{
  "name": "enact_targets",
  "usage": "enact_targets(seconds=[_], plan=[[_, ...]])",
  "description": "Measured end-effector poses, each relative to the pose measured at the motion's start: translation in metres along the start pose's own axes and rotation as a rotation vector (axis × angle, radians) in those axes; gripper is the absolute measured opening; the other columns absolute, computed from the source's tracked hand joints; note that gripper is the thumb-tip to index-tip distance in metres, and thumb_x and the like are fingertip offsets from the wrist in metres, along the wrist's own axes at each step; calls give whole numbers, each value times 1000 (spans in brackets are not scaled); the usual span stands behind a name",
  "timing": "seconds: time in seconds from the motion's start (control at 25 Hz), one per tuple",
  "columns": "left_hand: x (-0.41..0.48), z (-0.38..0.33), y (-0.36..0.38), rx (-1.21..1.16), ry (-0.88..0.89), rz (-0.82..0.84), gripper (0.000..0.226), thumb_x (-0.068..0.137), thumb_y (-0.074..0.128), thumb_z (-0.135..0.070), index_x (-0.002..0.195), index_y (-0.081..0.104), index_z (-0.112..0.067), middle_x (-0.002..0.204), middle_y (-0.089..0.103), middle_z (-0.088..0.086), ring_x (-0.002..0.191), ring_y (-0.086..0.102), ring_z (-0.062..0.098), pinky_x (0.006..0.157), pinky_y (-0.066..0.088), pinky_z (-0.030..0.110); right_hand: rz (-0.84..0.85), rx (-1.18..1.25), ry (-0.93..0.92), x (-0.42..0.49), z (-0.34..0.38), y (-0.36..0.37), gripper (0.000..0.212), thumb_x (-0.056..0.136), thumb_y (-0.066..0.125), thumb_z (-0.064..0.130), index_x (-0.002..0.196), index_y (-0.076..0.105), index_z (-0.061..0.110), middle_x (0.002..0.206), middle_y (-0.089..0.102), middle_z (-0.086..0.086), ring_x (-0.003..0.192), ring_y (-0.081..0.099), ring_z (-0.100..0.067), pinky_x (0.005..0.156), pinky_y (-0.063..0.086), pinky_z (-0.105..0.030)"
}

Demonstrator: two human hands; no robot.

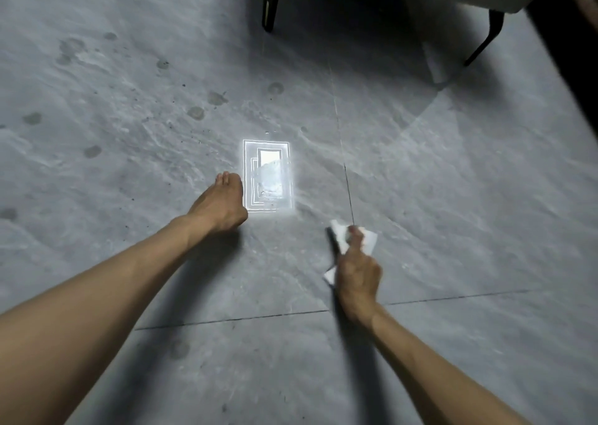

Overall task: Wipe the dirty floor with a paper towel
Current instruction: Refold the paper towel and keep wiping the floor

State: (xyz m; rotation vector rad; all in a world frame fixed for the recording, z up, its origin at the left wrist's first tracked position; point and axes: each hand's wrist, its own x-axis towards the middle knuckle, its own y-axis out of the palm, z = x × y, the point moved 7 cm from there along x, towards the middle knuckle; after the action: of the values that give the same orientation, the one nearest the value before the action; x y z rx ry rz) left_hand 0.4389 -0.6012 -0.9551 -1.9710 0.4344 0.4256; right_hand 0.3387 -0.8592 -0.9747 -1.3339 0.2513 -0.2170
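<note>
Holding the folded paper towel [369, 241] in our right grip [356, 274], we've got the fingers curled round it and the thumb pinching it on top. White corners stick out ahead of the knuckles and at the near-left side, so the pad's long axis runs approx. along the hand, pointing away from us. It sits low over the grey tiled floor [453, 198], just right of the grout line [347, 172]. The hand is blurred, so we can't tell if the paper touches the tile. The dirt that matters lies forward and to the left: dark round spots [195, 113] scattered across the far-left tiles, beyond the bright ceiling-light reflection [268, 175], well apart from the towel. Our left grip [221, 203] is nearer those spots, but it's empty, with its fingers together and stretched forward, and it rests on the floor just beside the reflection; we judge it's propping us up, not working. So the next stroke prob. needs the right arm to reach up-left across the grout line, w/ the towel pressed flat to the floor. The right forearm comes in from bottom right, wrist slightly bent. Dark chair legs [270, 7] stand far off at the top, out of the way.
</note>
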Motion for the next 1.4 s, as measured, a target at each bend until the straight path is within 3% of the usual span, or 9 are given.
enact_targets(seconds=[0.12, 0.24, 0.44, 0.6, 0.76, 0.88, 1.0, 1.16, 1.4], plan=[[-11, 10, -6, -2, 57, -60, 20, 80, 45, 0, 97, 42, -10, 101, 48, 8, 94, 54, 30, 69, 36, 33, 291, 35, -399, -44, 96, 39, 23, 97, 41, 25, 120, 43, 26, 84, 66, -5, 59, 58, -30, 54, 27, -28], [-18, 31, -17, -11, 35, -136, 17, 79, 46, 0, 87, 41, -15, 92, 49, 6, 77, 49, 23, 64, 34, 31, 149, -39, -763, -26, 109, 26, 44, 69, 78, 17, 94, 41, 18, 63, 62, -2, 44, 56, -29, 45, 21, -24], [2, 57, -46, 36, -25, -234, 19, 77, 48, -5, 96, 46, -9, 107, 47, 12, 103, 48, 31, 86, 41, 37, -47, -88, -91, 135, 50, -12, 60, 59, 84, 24, 102, 43, 12, 85, 66, -14, 76, 64, -39, 58, 41, -36], [48, 71, -69, 77, -178, -136, 37, 85, 48, -19, 118, 41, -4, 125, 43, 22, 119, 42, 37, 98, 39, 42, -123, 46, 14, 222, 119, -6, 63, 62, 87, 22, 108, 45, 8, 98, 67, -15, 92, 62, -39, 73, 46, -41], [85, 70, -73, 157, -248, -53, 46, 85, 50, -31, 121, 38, -6, 123, 51, 27, 117, 43, 41, 90, 40, 41, 12, 60, -683, 190, 272, 46, 35, 78, 67, 29, 101, 43, 17, 73, 63, -8, 63, 60, -35, 50, 32, -33], [82, 66, -69, 244, -247, -17, 66, 78, 64, -48, 123, 38, -6, 128, 48, 30, 125, 37, 44, 101, 36, 41, 172, -33, -1128, 192, 253, 46, 21, 83, 52, 26, 96, 37, 21, 68, 59, -4, 59, 56, -35, 49, 25, -31], [80, 65, -67, 278, -252, -15, 81, 69, 74, -59, 122, 40, -9, 128, 47, 30, 128, 36, 43, 103, 37, 41, -1, -197, -648, 305, 167, 10, 45, 75, 72, 31, 106, 43, 16, 93, 66, -13, 84, 62, -39, 59, 41, -37], [85, 63, -77, 286, -220, -124, 73, 56, 79, -64, 97, 43, -16, 89, 54, 11, 104, 49, 30, 73, 34, 30, -182, 24, 9, 372, 181, 0, 26, 90, 58, 21, 113, 53, 8, 112, 64, -17, 106, 57, -37, 89, 44, -40], [83, 62, -81, 318, -239, -130, 74, 54, 78, -66, 101, 50, -17, 102, 59, 11, 106, 49, 28, 73, 29, 29, 284, -50, -1147, 216, 355, 70, 23, 85, 49, 33, 104, 42, 22, 89, 65, -11, 72, 60, -38, 55, 27, -34]])
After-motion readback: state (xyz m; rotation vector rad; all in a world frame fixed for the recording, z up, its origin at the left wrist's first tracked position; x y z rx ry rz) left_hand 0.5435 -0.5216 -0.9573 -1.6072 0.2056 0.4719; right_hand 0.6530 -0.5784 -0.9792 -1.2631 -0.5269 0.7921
